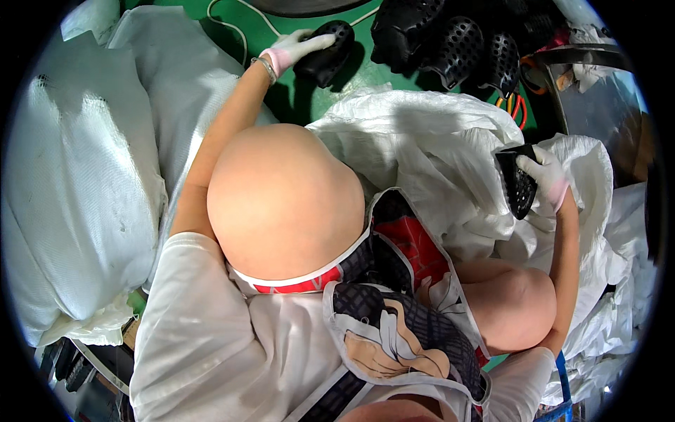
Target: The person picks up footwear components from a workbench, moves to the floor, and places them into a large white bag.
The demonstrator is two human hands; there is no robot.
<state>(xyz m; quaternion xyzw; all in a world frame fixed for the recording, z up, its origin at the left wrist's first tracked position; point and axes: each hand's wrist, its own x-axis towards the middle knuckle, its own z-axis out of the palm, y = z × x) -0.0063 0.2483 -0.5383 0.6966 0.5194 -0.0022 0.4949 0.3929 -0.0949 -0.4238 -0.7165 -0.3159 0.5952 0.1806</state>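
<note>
My left hand, in a white glove with a pink cuff, grips a black perforated plastic shell by its upper part, over the green surface. The shell is rounded and looks like the front of a clog. At the right my right hand, gloved alike, is closed on a second black perforated shell. That one is held above a large white woven sack, whose mouth gapes between my knees and the green surface. Some of my right fingers are hidden behind the shell.
Several more black perforated shells lie heaped at the top right, beside orange and red loops. Full white sacks stand at my left. A white cord crosses the green floor. A metal-rimmed container is at the far right.
</note>
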